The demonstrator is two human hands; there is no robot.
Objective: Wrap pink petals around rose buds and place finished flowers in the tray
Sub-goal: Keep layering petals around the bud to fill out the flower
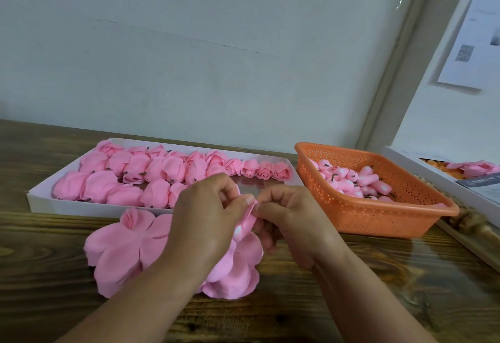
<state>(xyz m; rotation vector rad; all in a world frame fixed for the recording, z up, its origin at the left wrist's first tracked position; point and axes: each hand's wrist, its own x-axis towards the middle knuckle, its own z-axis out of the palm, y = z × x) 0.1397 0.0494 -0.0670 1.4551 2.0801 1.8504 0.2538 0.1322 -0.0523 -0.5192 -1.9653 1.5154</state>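
Wood-grain table (351, 288) meets pale wall (216, 44); paper sheet (476, 31) apparently taped up.

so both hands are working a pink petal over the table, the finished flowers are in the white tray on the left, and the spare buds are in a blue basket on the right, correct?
Not quite: the head view shows the basket holding the buds is orange, not blue. The rest stands: left hand and right hand pinch a pink petal, and finished flowers fill the white tray.
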